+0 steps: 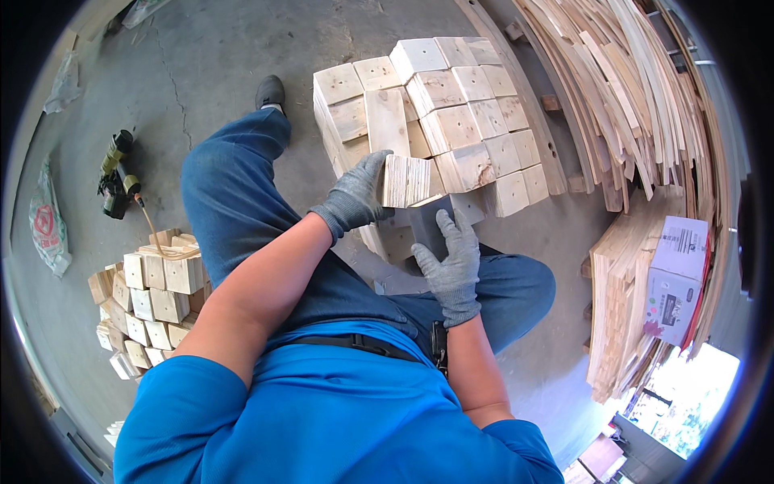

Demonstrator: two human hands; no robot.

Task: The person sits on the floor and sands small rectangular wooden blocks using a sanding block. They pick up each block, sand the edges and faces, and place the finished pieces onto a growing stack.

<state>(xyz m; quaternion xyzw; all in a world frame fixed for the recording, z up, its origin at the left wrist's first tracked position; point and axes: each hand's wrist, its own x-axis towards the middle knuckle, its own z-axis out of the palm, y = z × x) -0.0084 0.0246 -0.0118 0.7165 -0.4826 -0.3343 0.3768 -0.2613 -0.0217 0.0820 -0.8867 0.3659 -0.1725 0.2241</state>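
Note:
My left hand [356, 194], in a grey knit glove, is closed around the side of a small wooden block [406, 182] whose layered edges face up. Just below and to its right, my right hand [453, 262], gloved the same way, grips a dark grey flat rectangular piece [429, 229]. That piece lies close against the block's lower right corner; whether they touch I cannot tell. Behind both hands stands a large stack of pale wooden blocks [472, 113], with one longer block [388, 121] lying across its near left part.
A second pile of wooden blocks [165, 282] stands left of my legs. Beyond it lie a dark power tool [118, 176] with a hose and a plastic bag [50, 222]. Long wood strips [605, 81] and a cardboard box [676, 270] on stacked boards line the right.

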